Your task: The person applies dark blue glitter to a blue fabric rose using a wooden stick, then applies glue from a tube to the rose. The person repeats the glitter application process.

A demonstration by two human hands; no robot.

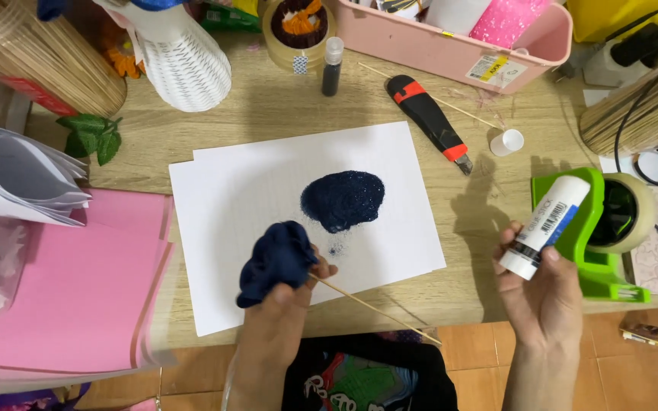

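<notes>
My left hand (279, 308) grips a thin wooden skewer (375, 310) topped with a dark blue foam flower shape (276, 261), held over the lower part of a white paper sheet (245, 190). A pile of dark blue glitter (343, 199) lies on the sheet just up and right of the flower. My right hand (546, 293) holds a white glue stick (546, 228) with a blue label, cap end up, over the table's right front edge, close to a green tape dispenser (584, 251).
A black and red utility knife (429, 120), a small white cap (507, 141) and a dark glitter bottle (332, 67) lie behind the sheet. Pink paper sheets (62, 281) sit at left, a pink tray (451, 46) at the back, bundles of skewers (39, 53) at both back corners.
</notes>
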